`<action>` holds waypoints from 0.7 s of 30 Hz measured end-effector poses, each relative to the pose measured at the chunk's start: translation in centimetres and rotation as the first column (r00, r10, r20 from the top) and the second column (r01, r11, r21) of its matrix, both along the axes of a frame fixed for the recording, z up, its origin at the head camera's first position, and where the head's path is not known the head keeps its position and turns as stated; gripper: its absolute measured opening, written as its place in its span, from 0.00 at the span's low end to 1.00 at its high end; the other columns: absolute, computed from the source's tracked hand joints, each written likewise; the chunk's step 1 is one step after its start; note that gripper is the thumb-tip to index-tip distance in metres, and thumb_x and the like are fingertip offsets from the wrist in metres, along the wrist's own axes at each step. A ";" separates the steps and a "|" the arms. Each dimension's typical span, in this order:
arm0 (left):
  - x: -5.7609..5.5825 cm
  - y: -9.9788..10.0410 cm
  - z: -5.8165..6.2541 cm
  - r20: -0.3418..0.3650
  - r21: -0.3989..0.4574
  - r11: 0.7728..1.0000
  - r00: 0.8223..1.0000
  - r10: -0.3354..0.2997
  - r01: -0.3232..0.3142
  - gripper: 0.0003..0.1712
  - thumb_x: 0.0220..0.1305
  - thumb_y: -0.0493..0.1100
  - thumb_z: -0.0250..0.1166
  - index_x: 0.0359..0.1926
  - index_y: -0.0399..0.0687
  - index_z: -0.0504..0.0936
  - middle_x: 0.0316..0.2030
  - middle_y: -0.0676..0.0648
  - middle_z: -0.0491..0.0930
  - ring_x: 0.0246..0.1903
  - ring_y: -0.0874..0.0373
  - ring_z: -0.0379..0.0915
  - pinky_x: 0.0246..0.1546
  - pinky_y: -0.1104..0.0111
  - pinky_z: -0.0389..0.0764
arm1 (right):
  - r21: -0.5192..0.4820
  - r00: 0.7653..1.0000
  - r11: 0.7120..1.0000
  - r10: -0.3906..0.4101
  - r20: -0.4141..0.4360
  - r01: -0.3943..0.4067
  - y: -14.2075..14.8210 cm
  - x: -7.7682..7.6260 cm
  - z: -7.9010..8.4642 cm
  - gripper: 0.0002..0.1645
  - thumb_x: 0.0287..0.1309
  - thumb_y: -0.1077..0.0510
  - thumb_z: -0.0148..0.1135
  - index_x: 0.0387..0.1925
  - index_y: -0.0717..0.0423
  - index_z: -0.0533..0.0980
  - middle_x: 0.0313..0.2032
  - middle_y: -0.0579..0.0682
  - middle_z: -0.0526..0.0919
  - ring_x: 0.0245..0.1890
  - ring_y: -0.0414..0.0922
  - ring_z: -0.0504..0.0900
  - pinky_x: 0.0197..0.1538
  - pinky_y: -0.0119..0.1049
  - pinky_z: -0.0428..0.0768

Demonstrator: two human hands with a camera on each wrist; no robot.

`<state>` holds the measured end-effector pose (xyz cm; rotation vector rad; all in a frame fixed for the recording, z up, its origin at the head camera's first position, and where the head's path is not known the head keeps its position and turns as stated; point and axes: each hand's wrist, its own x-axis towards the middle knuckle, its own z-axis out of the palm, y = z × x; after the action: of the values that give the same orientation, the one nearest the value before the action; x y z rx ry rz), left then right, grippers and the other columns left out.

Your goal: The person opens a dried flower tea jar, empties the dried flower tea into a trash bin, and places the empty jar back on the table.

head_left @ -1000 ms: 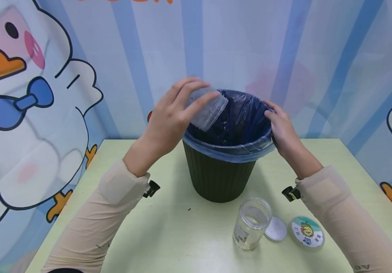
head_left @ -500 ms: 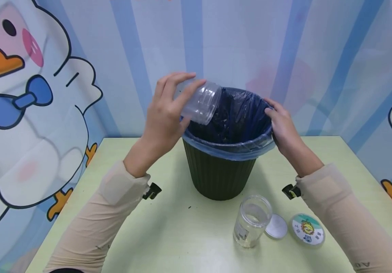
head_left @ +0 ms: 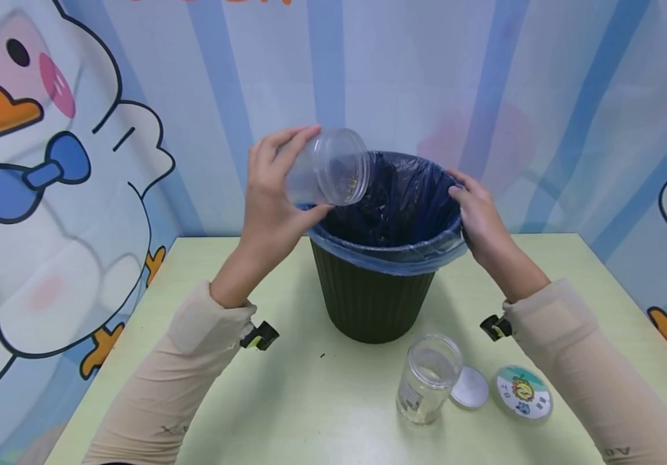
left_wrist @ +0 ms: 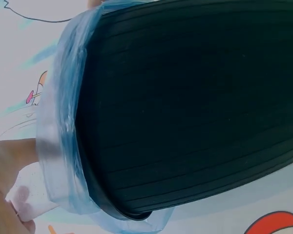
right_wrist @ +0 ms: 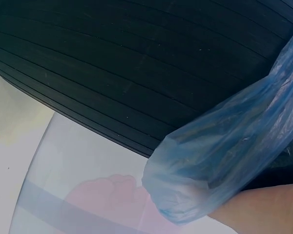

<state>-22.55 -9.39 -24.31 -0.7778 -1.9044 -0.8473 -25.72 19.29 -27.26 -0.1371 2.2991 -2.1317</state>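
Note:
My left hand [head_left: 275,187] grips a clear plastic jar [head_left: 316,166] above the left rim of a dark trash can [head_left: 374,300]. The jar lies tilted on its side, mouth toward the can's opening, with a few small brownish bits inside near its lip. A blue plastic bag [head_left: 409,194] lines the can and folds over its rim. On the right side, my right hand [head_left: 481,219] holds the rim through the bag, thumb on top. In the right wrist view the folded bag edge [right_wrist: 210,156] covers part of that hand.
In front of the can an open clear jar [head_left: 426,387] stands upright on the pale green table [head_left: 240,400]. To its right lie a silvery white disc [head_left: 470,389] and a lid with a printed label [head_left: 523,392]. A cartoon-printed backdrop [head_left: 391,84] rises behind.
My left hand has drawn the jar back to the left and turned it from mouth-down to nearly level, its mouth now in sight. The right hand stays on the rim.

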 end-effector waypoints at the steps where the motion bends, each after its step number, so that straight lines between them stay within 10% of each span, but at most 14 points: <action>1: 0.1 0.0 0.0 0.024 0.013 1.000 1.000 -0.003 0.003 0.49 0.40 0.34 0.84 0.67 0.47 0.75 0.63 0.44 0.70 0.64 0.51 0.58 0.61 0.54 0.65 | 0.006 1.000 1.000 -0.003 -0.002 0.003 0.0 0.0 0.0 0.31 0.79 0.57 0.32 0.79 0.57 0.48 0.78 0.54 0.42 0.77 0.49 0.43 0.75 0.43 0.46; 21: 0.9 -0.6 -0.6 0.122 0.088 0.996 0.992 -0.032 0.021 0.52 0.38 0.39 0.85 0.69 0.48 0.73 0.62 0.43 0.71 0.63 0.52 0.59 0.56 0.51 0.67 | 0.017 0.997 1.000 -0.022 -0.069 0.024 0.7 0.1 -0.1 0.39 0.75 0.47 0.44 0.77 0.62 0.51 0.78 0.55 0.44 0.77 0.50 0.40 0.75 0.44 0.41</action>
<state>-21.66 -9.95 -24.91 -0.7139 -1.9544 -1.0081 -25.62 20.00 -27.36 -0.1876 2.3676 -2.1497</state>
